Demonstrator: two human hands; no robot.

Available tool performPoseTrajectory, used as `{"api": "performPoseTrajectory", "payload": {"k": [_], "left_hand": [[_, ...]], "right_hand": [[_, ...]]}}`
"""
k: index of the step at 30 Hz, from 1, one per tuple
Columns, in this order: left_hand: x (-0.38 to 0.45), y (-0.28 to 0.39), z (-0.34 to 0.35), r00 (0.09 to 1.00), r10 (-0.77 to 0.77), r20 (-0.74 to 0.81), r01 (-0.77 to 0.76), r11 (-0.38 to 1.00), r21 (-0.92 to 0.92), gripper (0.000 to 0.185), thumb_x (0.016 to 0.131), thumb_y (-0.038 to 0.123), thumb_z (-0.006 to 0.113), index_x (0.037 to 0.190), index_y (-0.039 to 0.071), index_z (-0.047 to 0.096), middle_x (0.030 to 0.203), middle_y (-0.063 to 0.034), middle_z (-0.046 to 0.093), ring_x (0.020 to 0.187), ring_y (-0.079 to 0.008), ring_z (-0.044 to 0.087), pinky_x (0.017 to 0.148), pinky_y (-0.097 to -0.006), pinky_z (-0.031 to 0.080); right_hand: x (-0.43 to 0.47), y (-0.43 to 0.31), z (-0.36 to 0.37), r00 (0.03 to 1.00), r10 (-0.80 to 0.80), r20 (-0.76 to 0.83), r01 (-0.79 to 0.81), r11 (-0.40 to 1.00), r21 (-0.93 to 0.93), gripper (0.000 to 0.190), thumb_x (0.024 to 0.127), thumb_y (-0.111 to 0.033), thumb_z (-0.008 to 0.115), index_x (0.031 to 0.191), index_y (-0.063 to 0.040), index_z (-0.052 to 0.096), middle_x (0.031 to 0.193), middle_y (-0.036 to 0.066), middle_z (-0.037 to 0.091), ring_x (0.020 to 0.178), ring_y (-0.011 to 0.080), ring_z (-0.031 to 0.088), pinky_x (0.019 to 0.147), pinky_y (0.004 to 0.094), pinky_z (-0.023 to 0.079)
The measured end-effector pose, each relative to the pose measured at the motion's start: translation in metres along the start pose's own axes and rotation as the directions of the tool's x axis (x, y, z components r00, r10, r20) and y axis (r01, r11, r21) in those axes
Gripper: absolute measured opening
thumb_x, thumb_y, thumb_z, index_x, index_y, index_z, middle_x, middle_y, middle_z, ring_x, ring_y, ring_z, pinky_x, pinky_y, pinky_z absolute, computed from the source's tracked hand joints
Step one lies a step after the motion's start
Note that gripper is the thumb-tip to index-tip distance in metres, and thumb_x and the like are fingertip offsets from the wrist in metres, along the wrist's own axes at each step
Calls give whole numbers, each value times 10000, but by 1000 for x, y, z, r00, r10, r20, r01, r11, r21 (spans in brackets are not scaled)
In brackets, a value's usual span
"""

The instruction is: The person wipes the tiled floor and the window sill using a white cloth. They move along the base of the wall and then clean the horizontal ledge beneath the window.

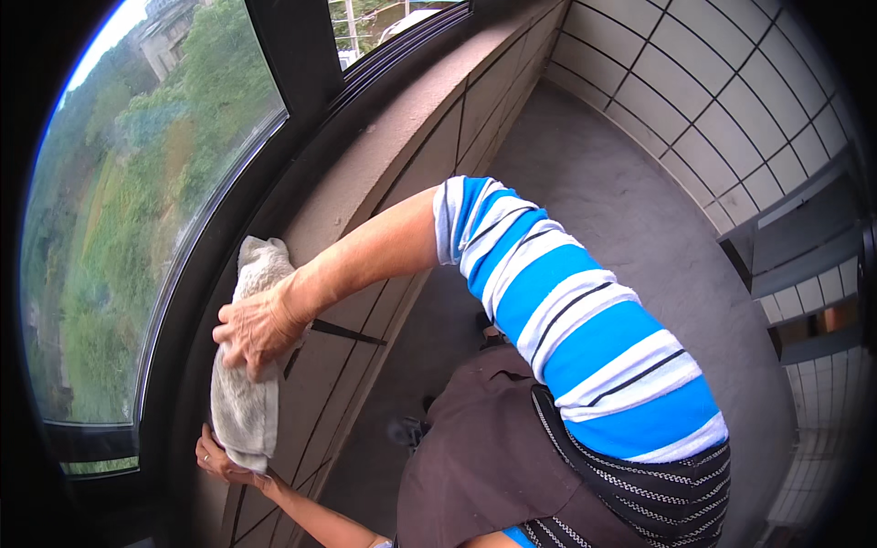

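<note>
A pale grey towelling cloth (246, 411), folded into a long pad, lies along the window ledge beside the dark frame. Across its middle, my right hand (264, 329) grips the fabric with bent fingers. My left hand (223, 460), with a ring on one finger, is at the cloth's lower end. Its fingers curl along the edge, and the cloth hides part of the palm. The ledge (384, 116) has a rough, pinkish-beige top and runs below the black window frame (205, 236).
Trees show through the large window pane (151, 226); a smaller opening (390, 27) lies beyond the frame post. Beige tiles with dark joints cover the low wall (425, 164) and the far wall (637, 75). Grey floor (603, 178) stretches behind me. A dark object (409, 431) is near my feet.
</note>
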State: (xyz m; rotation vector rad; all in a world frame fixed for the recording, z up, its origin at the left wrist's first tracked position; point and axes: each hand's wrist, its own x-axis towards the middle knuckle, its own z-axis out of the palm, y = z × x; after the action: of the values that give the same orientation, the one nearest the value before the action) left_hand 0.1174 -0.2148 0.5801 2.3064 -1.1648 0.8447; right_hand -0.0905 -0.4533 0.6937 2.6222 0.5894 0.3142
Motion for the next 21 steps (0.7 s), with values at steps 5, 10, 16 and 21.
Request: {"api": "performPoseTrajectory", "payload": {"k": [5,10,16,21], "left_hand": [[1,0,4,994,-110,10,110,994,6,258,922,108,514,1088,48,702,1071,-131,638,993,-299,565,880,-417,448],[20,17,-2,946,-282,163,267,958,105,300,950,191,514,1139,21,672,1110,-180,638,1021,-335,576,900,-416,447],[42,133,36,943,-301,142,323,929,-179,351,981,270,512,1165,8,656,1140,-209,630,1054,-348,587,913,-419,456],[44,196,63,934,-355,-24,354,919,171,396,942,444,521,1150,136,659,1187,-91,630,1063,-321,576,901,-462,446]], "right_hand": [[-148,70,40,945,322,-51,-320,946,53,147,821,-315,593,908,-380,692,1129,-94,590,1039,232,530,779,378,459],[-435,148,45,547,825,142,-801,565,-197,191,898,-310,545,979,-341,715,1145,-81,604,1056,233,525,804,394,494],[-703,160,-10,-484,831,275,-609,-95,-787,336,895,-243,591,1202,-141,682,1220,78,667,1170,352,594,962,581,427],[-808,53,-14,-618,733,283,-719,-382,-580,291,833,-167,609,1101,-120,712,1147,139,685,1085,340,650,903,470,513]]}}
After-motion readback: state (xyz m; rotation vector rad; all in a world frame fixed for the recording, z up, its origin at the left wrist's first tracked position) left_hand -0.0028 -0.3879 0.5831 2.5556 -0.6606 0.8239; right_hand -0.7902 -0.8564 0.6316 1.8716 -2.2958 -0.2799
